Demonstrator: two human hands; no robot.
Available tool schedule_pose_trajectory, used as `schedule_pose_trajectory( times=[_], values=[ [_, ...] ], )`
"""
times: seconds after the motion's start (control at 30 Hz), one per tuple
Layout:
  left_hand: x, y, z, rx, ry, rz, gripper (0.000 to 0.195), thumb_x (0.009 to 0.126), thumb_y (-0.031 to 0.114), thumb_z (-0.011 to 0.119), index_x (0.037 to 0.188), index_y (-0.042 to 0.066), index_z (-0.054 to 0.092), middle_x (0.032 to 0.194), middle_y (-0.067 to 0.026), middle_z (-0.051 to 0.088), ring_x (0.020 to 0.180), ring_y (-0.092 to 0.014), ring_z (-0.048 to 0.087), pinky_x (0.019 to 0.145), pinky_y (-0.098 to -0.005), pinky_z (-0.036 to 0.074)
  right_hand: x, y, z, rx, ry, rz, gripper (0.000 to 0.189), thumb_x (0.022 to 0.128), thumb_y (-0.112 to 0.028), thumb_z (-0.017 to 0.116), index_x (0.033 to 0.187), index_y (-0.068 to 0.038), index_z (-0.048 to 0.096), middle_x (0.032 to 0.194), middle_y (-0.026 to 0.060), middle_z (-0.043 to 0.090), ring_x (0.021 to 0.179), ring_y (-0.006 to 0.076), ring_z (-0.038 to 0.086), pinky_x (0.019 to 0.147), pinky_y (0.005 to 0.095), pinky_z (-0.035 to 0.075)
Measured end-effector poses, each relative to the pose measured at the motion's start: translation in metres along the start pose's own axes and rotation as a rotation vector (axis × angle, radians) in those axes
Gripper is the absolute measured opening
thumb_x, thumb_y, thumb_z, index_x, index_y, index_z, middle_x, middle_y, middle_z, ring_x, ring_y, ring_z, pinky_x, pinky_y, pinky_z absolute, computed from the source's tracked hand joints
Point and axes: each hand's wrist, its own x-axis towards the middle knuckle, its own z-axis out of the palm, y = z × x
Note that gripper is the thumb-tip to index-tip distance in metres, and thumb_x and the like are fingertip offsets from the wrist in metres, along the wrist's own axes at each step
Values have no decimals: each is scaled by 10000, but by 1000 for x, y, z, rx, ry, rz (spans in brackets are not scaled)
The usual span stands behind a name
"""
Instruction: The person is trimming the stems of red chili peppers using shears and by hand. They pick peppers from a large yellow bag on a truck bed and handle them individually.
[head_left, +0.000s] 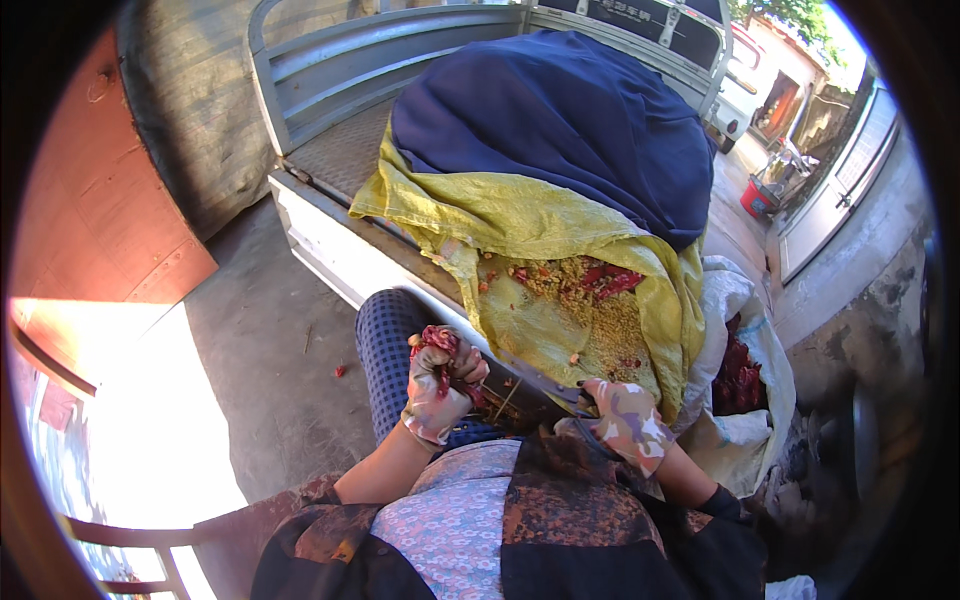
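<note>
My left hand (444, 386), in a camouflage-patterned glove, is closed around a bunch of dried red peppers (441, 339). It is raised above my checked trouser leg (390, 352). In my right hand (626, 424), gloved alike, is a pair of scissors (546, 381). Their dark blades point up and left, towards my left hand, and my fingers hide most of the handles. Just beyond my hands a yellow woven sack (517, 214) lies spread open. Pale seeds (611, 330) and red pepper pieces (611, 281) are scattered on it.
The yellow sack hangs over the edge of a truck bed (345, 142), under a large bundle covered in dark blue cloth (555, 120). At right stands a white woven sack (731, 300) with dark red peppers (739, 375) inside. An orange-red metal panel (112, 187) stands at left.
</note>
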Motion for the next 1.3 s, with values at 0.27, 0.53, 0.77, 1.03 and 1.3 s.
schedule_pose_trajectory(
  times=[0.27,0.53,0.77,1.03,1.3],
  values=[
    [-12,-20,-33,-171,183,-270,188,752,147,566,923,69,578,607,9,403,515,-111,319,537,-273,306,-3,41,-30,-264,82,321,532,718,-575,663,849,-64,599,727,155,628,715,349,628,627,422,485],
    [-18,-21,6,97,180,-262,318,828,185,674,1099,86,541,689,28,382,605,-94,324,588,-261,319,14,104,-19,-355,26,157,360,751,-378,680,905,-58,620,821,154,642,804,333,628,718,412,498],
    [-15,-24,-23,-7,181,-302,170,800,60,613,936,123,534,688,21,374,615,-102,339,595,-268,326,76,75,-54,-82,111,40,326,844,-351,578,982,-58,615,910,183,647,900,349,618,764,417,486],
    [-18,-24,-3,-7,187,-309,161,768,73,588,927,95,570,823,-50,520,747,-189,494,673,-328,406,126,129,-25,-212,197,142,349,937,-306,460,1115,-35,590,1003,178,651,915,321,629,767,380,496],
    [-6,-29,6,-69,124,-456,218,864,117,567,1063,28,585,1265,-206,532,1137,-339,543,818,-466,479,60,28,-34,40,146,-282,214,884,-243,565,1071,-154,617,1008,67,635,858,239,631,685,342,525]
  ],
)
